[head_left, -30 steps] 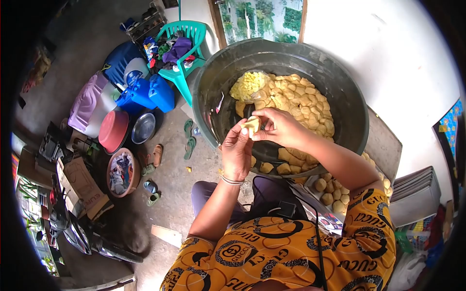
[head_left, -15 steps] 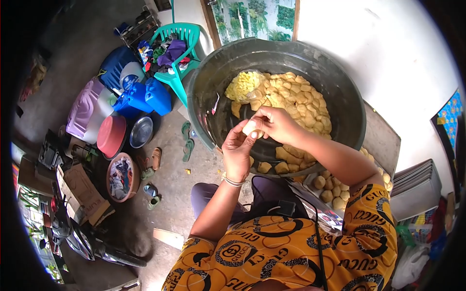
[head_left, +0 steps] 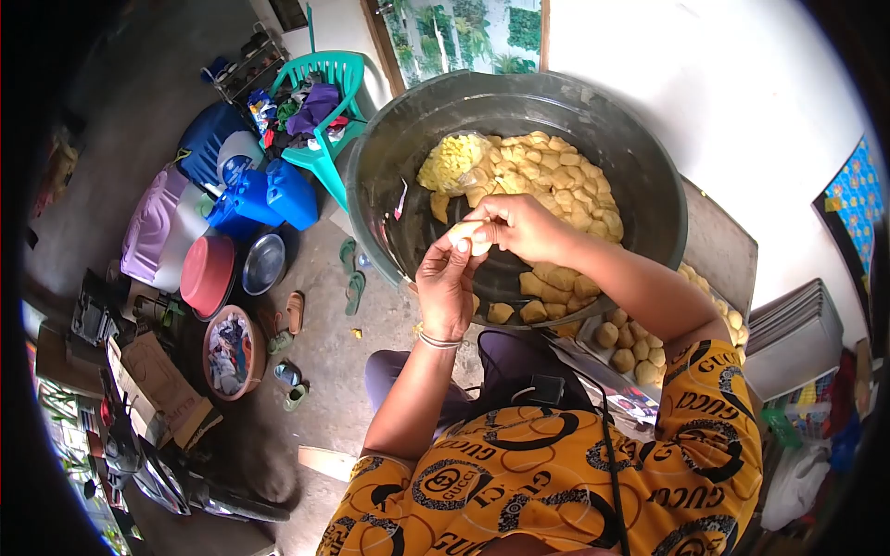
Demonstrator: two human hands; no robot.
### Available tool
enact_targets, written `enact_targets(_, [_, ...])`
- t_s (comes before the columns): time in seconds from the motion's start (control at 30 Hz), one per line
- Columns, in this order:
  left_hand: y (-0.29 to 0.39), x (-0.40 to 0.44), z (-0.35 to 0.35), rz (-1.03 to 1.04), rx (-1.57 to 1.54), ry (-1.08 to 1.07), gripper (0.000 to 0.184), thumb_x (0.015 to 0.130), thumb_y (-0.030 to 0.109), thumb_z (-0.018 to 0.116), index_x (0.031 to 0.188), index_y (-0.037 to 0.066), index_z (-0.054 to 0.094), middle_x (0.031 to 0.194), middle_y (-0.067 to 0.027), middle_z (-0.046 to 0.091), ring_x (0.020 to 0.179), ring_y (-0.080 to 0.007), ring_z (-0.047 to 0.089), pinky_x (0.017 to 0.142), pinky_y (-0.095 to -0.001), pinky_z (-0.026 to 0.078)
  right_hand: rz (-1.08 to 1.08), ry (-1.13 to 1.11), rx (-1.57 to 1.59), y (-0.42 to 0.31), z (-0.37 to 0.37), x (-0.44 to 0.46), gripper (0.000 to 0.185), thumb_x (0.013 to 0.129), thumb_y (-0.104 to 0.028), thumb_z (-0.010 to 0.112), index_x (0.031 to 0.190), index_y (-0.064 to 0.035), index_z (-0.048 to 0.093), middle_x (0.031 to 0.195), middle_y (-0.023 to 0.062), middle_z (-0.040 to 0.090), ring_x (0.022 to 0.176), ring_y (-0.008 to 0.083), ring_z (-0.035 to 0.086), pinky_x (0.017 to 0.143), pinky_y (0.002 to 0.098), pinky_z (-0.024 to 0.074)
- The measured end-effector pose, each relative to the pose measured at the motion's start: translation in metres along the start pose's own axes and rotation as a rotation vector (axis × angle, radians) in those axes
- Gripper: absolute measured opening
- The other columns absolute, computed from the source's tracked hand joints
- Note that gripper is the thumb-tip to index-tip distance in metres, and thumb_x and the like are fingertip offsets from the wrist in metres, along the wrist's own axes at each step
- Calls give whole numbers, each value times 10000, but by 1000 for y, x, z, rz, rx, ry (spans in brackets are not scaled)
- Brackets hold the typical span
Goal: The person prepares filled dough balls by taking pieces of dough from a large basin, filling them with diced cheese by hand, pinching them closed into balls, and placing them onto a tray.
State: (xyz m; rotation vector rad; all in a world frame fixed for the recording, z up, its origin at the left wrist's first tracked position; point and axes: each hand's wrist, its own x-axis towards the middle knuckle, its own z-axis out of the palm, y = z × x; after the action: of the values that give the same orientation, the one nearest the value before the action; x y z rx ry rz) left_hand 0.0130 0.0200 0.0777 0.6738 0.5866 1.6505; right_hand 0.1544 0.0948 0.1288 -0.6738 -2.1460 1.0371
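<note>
Over the near left part of a big dark tub [head_left: 663,222], both hands meet around one piece of pale dough [head_left: 475,243]. My left hand [head_left: 447,287] supports it from below, thumb on top, and my right hand [head_left: 521,225] pinches its edge. Fingers cover much of the piece. Many cut lumps of yellowish dough [head_left: 565,185] lie in the tub behind my hands, with more lumps [head_left: 547,295] at its near side. Beside them, a clear plastic bag [head_left: 452,163] holds small yellow chunks. A small pinkish-white utensil [head_left: 401,199] rests against the left inner wall.
Round dough balls [head_left: 632,350] sit on a tray right of my lap. A green chair [head_left: 334,69] piled with clothes, blue jugs [head_left: 293,193], a red basin [head_left: 206,271] and a laundry tub [head_left: 254,366] stand at left. Slippers [head_left: 355,292] lie on the floor.
The view has shifted slightly, so the surroundings appear farther left. Both hands still hold the dough piece; their fingers have moved a little around it, and it looks slightly reshaped.
</note>
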Motion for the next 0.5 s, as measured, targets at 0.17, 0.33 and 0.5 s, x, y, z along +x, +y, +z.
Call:
enact_targets(0.17, [-2, -6, 1, -95, -18, -42, 263, 882, 109, 603, 1109, -15, 554, 1009, -104, 633, 853, -170, 635, 779, -273, 538, 292, -95, 99, -1, -17, -3, 218, 914, -204, 566, 970, 3, 609, 747, 23, 618, 610, 76, 549, 547, 229, 451])
enact_targets(0.33, [-9, -1, 2, 7, 163, -8, 191, 831, 45, 656, 985, -12, 558, 909, -85, 638, 743, -140, 617, 672, -254, 533, 98, 25, 202, 15, -4, -18, 236, 889, -186, 597, 1006, 17, 623, 739, 46, 639, 567, 83, 556, 581, 242, 468])
enact_targets(0.5, [-24, -5, 27, 152, 402, -116, 179, 816, 26, 676, 925, 1, 536, 817, -49, 611, 663, -82, 558, 581, -220, 487, 237, 72, 100, 1, -27, -53, 183, 901, -97, 561, 1027, 29, 602, 811, 48, 630, 671, 94, 592, 589, 239, 501])
